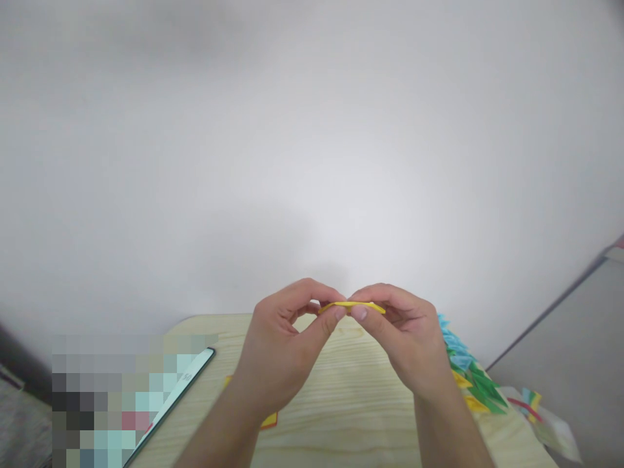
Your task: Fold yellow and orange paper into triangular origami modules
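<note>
Free tabletop point(351, 403) beside folded papers point(482, 389)

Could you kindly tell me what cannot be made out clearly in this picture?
In the head view:
Yellow piece: seen edge-on between the left hand and right hand, so its broad faces are hidden.
Yellow-and-red item on the table: largely covered by the left arm.
Screen device: masked by pixelation, cut off by the bottom edge.
Colourful pieces: partly behind the right hand.
Pale bag-like item: too blurred to identify.
</note>
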A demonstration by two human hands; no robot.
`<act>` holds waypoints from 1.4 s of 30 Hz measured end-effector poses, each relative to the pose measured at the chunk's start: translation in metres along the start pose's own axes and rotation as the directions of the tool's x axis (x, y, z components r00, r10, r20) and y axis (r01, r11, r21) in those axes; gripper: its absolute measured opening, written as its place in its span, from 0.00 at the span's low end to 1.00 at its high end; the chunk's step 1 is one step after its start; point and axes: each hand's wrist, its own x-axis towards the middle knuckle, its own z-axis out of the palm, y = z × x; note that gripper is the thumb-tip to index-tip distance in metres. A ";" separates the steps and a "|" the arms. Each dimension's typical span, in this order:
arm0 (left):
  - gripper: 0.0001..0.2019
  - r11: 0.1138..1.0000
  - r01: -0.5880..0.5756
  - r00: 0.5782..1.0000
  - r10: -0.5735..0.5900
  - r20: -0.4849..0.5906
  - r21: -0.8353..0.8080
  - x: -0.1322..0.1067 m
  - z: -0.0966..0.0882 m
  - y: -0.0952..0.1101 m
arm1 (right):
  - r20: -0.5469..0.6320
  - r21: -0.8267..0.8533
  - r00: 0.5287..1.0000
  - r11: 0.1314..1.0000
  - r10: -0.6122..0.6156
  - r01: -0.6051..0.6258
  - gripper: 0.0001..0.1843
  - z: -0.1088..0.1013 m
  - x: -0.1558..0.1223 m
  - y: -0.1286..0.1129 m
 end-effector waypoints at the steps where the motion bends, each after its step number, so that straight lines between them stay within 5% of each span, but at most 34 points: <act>1: 0.02 1.000 -0.015 1.000 0.015 -0.001 0.009 0.000 0.001 -0.001 | -0.007 -0.011 1.000 1.000 -0.024 0.023 0.04 0.000 0.000 0.002; 23: 0.05 0.992 -0.103 0.993 0.099 0.066 0.072 0.000 -0.007 -0.007 | 0.066 -0.108 0.992 0.987 -0.110 0.117 0.04 -0.006 0.000 0.002; 31: 0.08 0.994 0.006 0.996 -0.015 0.086 0.108 -0.001 -0.012 -0.008 | 0.067 -0.127 0.995 0.990 0.074 -0.065 0.10 -0.010 -0.001 0.006; 37: 0.10 0.993 0.113 0.983 -0.116 0.140 0.033 0.001 -0.011 -0.014 | 0.031 -0.169 0.998 0.984 0.055 -0.049 0.12 -0.012 -0.002 0.006; 42: 0.18 0.981 0.146 0.967 -0.168 0.193 0.124 0.002 -0.013 -0.020 | 0.010 -0.143 0.996 0.986 0.085 -0.083 0.14 -0.013 -0.001 0.011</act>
